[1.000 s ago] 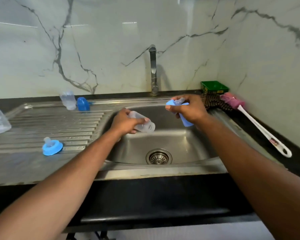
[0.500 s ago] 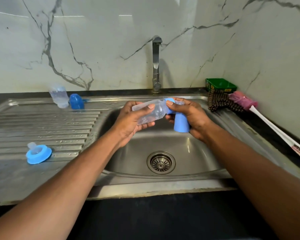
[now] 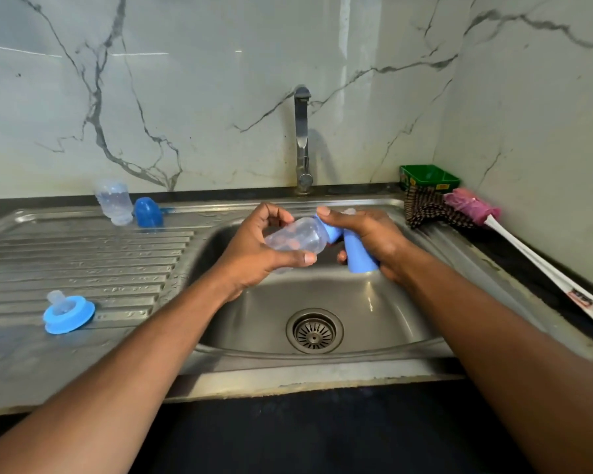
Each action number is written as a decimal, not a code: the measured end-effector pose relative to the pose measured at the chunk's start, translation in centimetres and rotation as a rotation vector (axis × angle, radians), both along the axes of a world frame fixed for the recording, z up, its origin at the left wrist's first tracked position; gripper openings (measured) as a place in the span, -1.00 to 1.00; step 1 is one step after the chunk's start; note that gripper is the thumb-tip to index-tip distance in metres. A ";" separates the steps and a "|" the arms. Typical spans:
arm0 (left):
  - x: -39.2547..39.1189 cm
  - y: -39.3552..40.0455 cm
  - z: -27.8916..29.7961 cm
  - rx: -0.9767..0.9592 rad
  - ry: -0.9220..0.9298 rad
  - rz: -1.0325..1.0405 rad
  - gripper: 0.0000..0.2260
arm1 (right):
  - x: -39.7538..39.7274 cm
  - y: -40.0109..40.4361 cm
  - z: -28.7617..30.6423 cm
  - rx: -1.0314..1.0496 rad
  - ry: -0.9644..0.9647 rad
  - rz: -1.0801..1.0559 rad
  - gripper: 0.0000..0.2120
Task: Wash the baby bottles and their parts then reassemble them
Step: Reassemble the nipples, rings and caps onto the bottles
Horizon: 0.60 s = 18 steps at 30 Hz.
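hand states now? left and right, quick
Left hand: closed around the clear plastic baby bottle.
Right hand: closed on the light blue plastic cap, thumb on the blue ring at the bottle's neck.

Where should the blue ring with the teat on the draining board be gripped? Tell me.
Grip the blue ring by its outer rim, coming from above. It lies flat on the draining board, teat up, so fingers can pinch opposite edges without squeezing the soft teat.

Single head-worn view, looking forward and down, close over the sink (image 3: 374, 302), tap (image 3: 302, 138) far centre, draining board (image 3: 83, 254) left, wall behind.
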<state>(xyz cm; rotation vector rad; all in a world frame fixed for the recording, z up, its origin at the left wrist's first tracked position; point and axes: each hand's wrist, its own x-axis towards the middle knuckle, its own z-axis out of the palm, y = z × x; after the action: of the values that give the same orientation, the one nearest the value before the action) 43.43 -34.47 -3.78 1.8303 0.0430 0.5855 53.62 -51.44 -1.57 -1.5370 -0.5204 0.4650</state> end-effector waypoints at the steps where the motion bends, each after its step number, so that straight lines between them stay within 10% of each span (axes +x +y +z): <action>1: 0.1 -0.1 -0.1 0.034 -0.006 0.006 -0.45 | 0.0 -0.1 0.0 -0.036 -0.008 -0.030 -0.58; 6: 0.3 0.2 0.1 -0.063 -0.009 0.023 -0.36 | -0.2 -0.5 0.3 0.226 0.138 0.084 -0.87; 11: 0.0 -0.6 -0.2 0.067 0.000 0.024 -0.33 | -0.3 0.0 -0.1 0.035 0.005 -0.120 -0.53; 18: -0.2 0.2 0.1 -0.111 0.174 -0.119 -0.26 | -0.9 0.0 0.3 0.181 -0.001 0.032 -0.78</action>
<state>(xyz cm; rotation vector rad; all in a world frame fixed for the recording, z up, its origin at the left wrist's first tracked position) 43.23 -34.25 -3.70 1.7581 0.0808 0.3335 52.72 -51.42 -1.31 -1.3578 -0.5732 0.4298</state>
